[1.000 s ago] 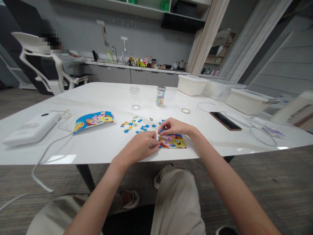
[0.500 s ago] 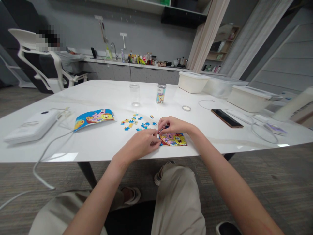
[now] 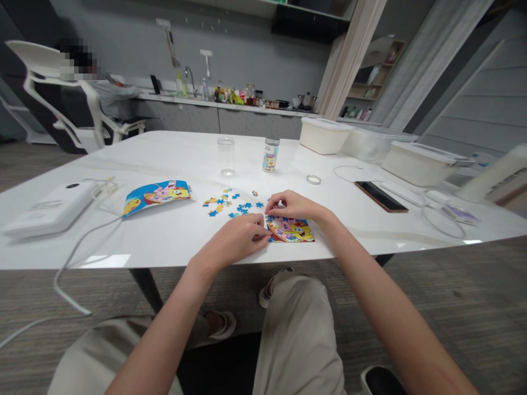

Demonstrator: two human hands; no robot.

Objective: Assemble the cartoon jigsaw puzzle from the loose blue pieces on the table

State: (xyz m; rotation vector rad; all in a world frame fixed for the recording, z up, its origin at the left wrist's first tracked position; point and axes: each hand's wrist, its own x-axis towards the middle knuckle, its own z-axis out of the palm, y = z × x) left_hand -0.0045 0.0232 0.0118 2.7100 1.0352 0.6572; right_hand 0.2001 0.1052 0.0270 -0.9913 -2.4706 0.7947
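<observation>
A partly joined cartoon puzzle (image 3: 293, 229) lies near the table's front edge. My left hand (image 3: 242, 237) rests at its left edge, fingers curled together, with whatever they hold too small to make out. Over the puzzle's upper left corner, my right hand (image 3: 290, 205) has thumb and forefinger pinched; a piece between them cannot be made out. Several loose blue and yellow pieces (image 3: 220, 208) are scattered to the left and behind. Farther left stands a curved picture sheet (image 3: 158, 196) with the same cartoon.
Behind the pieces stand a clear jar (image 3: 226, 158) and a printed can (image 3: 270, 156), with a ring lid (image 3: 313, 179) nearby. A phone (image 3: 381, 196), cables and lidded boxes (image 3: 323, 137) are at right, a white device (image 3: 53, 208) at left. A person sits beyond, at far left.
My right hand has lifted slightly and shifted off the puzzle's upper left part, showing more of it. My left hand stays nearly in place. The view has shifted slightly.
</observation>
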